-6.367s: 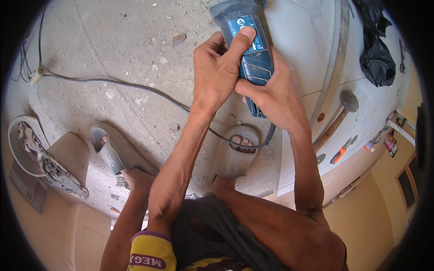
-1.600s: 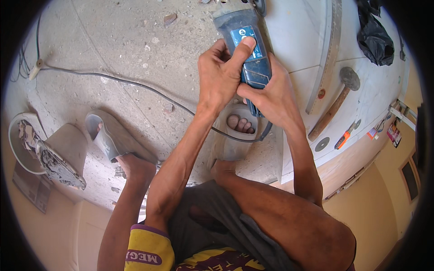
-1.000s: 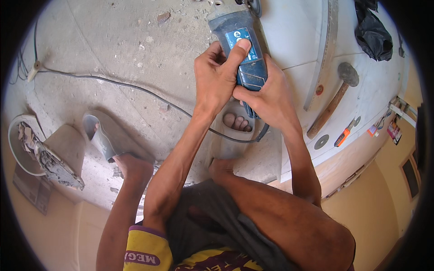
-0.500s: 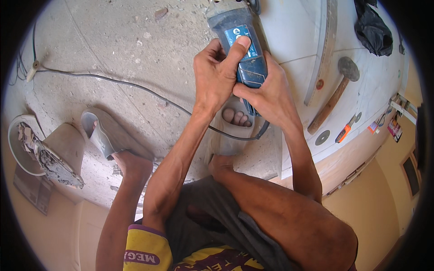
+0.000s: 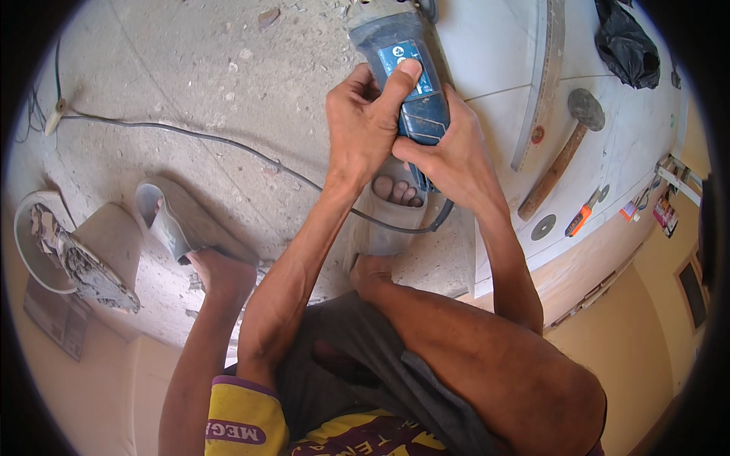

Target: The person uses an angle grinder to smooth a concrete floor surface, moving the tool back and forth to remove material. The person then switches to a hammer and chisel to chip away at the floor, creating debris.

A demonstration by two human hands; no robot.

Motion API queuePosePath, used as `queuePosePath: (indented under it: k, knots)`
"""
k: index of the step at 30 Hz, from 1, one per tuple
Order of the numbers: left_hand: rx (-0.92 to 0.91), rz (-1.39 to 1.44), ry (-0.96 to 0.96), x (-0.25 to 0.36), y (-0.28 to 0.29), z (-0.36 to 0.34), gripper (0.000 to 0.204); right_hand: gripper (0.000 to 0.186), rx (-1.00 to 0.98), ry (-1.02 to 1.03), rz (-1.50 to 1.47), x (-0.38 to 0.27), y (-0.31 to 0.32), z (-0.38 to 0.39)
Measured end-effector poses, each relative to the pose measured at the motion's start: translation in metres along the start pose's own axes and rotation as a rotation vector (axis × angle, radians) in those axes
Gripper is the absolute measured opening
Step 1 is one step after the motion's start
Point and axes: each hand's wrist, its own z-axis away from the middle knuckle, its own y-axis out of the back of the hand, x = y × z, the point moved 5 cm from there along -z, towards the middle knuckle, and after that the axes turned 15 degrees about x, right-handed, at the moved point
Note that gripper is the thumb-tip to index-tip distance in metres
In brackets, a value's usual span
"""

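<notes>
Both hands grip a blue angle grinder [image 5: 420, 121], its body pointing away from me and its head cut off by the top edge. My left hand [image 5: 365, 125] wraps the grinder's left side, thumb lying on top over the label. Around the rear of the body, from the right, closes my right hand [image 5: 452, 156], its thumb across the back end. A dark power cable [image 5: 251, 152] leaves the grinder's rear, bends over my right sandal and runs left across the concrete to a pale plug connector [image 5: 55, 118]. The cutting disc is out of sight.
On the white tiles at right lie a metal straightedge [image 5: 541, 83], a mallet [image 5: 559, 167], a dark round disc [image 5: 544, 227], an orange utility knife [image 5: 582, 219] and a black plastic bag [image 5: 627, 49]. Two tipped buckets [image 5: 114, 235] with rubble and mortar stand at left. Dust and chips litter the rough concrete [image 5: 198, 68].
Hardly anything differs. The view has shifted very slightly; both hands keep the same hold on the grinder.
</notes>
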Motion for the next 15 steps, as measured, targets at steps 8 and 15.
queuePosePath:
  k: [8,15]
  knots:
    - [-0.009,0.002,0.001,-0.0076,0.0018,0.0007,0.056,0.068,0.007,0.005,0.001,0.0003,0.0007,0.0024]
    - [-0.005,-0.006,-0.003,-0.0066,0.0017,0.0032,0.057,0.067,0.013,0.020,-0.003,0.0012,0.0010,0.0045]
